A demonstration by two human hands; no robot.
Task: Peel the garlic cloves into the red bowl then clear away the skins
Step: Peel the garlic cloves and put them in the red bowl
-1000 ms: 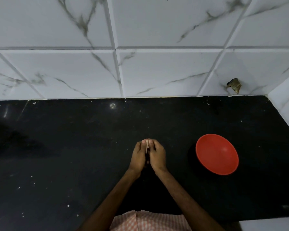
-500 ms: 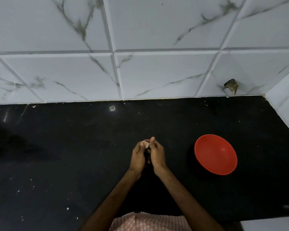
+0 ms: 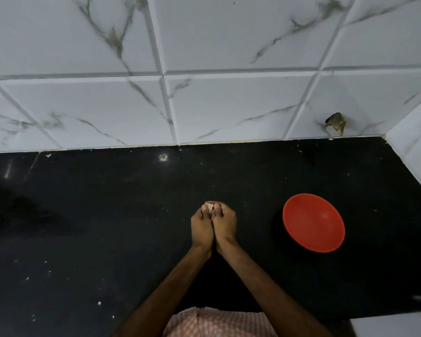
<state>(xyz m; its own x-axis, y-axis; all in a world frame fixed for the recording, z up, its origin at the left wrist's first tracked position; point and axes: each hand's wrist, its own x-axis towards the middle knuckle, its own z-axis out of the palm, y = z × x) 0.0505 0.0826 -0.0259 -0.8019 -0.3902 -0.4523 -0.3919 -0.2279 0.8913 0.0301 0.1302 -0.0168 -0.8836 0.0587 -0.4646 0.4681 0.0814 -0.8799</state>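
Observation:
My left hand [image 3: 201, 228] and my right hand [image 3: 225, 226] are pressed side by side over the middle of the black counter. Their fingertips pinch a small pale garlic clove [image 3: 210, 207] between them, mostly hidden by the fingers, with a shred of papery skin hanging between the thumbs. The red bowl [image 3: 313, 223] stands on the counter to the right of my hands, a hand's width away, and looks empty inside.
The black counter [image 3: 83, 227] carries scattered small pale flecks, mainly at the left and front. White marble-pattern tiles [image 3: 204, 105] form the back wall, and a tiled side wall [image 3: 418, 152] closes the right. A chipped dark hole [image 3: 336, 122] marks a tile low at the right.
My hands stay in the same spot, with the fingers curling tighter round the clove. A strip of skin now hangs between the thumbs. The bowl has not moved.

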